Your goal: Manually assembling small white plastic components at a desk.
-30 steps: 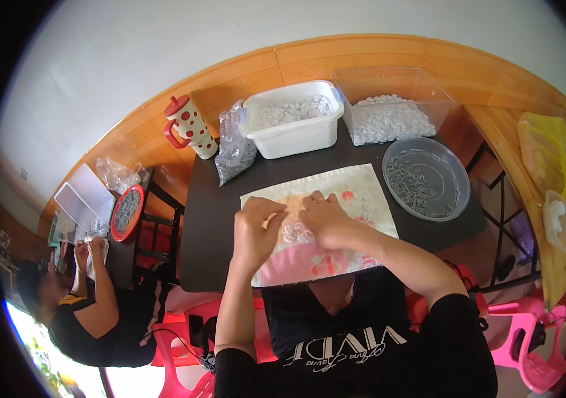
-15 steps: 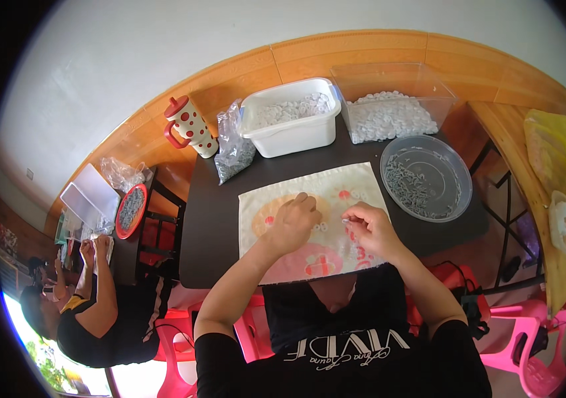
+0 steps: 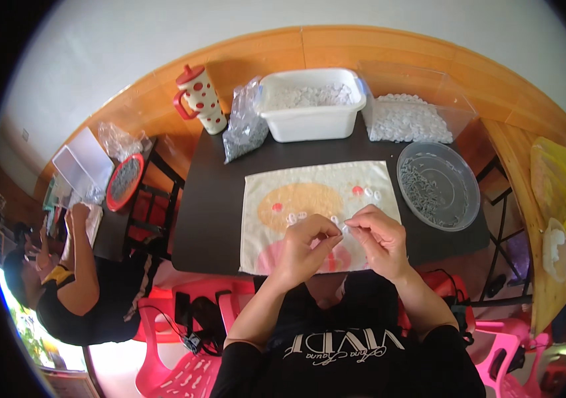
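My left hand (image 3: 308,251) and my right hand (image 3: 381,242) meet over the near part of a printed cream cloth (image 3: 256,192), fingertips almost touching. Thumb and forefinger of the left are pinched together; anything between them is too small to make out. The right also pinches, with a tiny pale piece just visible at its fingertips. Beyond the left hand, on the cloth, lie small white plastic pieces (image 3: 291,218). A few similar white rings (image 3: 372,194) rest farther right, next to a red printed spot.
A round clear tub (image 3: 459,205) of grey screw-like pieces stands right of the cloth. Along the back are a spotted tumbler (image 3: 202,99), a bag of grey pieces (image 3: 246,136), a white bin (image 3: 313,126) and a clear box (image 3: 435,83) of white pieces. Another person (image 3: 90,278) works at left.
My left hand has come from above the cloth's middle toward me and to the right, meeting the right hand. White pieces it covered now show. The whole view has shifted slightly.
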`<control>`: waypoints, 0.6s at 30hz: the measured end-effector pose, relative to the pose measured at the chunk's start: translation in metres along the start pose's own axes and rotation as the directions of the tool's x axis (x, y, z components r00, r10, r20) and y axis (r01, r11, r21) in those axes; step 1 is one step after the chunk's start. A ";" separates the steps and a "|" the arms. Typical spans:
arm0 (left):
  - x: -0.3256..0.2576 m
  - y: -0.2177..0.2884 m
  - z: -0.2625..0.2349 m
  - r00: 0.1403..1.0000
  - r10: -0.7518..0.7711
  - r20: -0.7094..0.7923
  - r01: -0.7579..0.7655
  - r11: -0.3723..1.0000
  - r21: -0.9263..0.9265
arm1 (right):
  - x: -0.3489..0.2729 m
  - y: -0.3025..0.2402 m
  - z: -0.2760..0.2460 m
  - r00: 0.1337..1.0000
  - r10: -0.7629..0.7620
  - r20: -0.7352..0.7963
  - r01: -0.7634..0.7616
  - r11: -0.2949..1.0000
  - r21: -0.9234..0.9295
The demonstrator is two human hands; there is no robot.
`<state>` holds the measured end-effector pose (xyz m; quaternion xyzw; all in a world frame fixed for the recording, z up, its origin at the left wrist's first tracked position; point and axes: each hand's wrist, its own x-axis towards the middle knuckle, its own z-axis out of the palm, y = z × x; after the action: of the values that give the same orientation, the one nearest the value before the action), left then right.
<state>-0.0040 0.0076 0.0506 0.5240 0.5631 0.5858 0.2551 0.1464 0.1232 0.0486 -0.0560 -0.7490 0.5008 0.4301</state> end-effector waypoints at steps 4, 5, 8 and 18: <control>-0.005 -0.004 -0.003 1.000 -0.019 0.024 0.021 0.997 -0.076 | 0.006 -0.007 0.007 0.998 -0.023 0.054 0.027 0.997 -0.074; -0.006 -0.006 -0.003 1.000 -0.022 0.019 0.023 0.996 -0.086 | 0.007 -0.007 0.009 0.998 -0.017 0.061 0.022 0.996 -0.081; -0.007 -0.008 -0.005 1.000 -0.003 0.018 0.005 0.996 -0.088 | 0.009 -0.007 0.013 0.996 -0.053 0.072 0.064 0.985 -0.161; -0.009 -0.014 -0.010 0.999 -0.024 0.032 0.028 0.993 -0.119 | 0.012 -0.004 0.016 0.990 -0.079 0.116 0.106 0.963 -0.247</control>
<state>-0.0144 -0.0006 0.0364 0.5092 0.5299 0.6072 0.3020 0.1288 0.1165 0.0567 -0.0488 -0.8300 0.3830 0.4026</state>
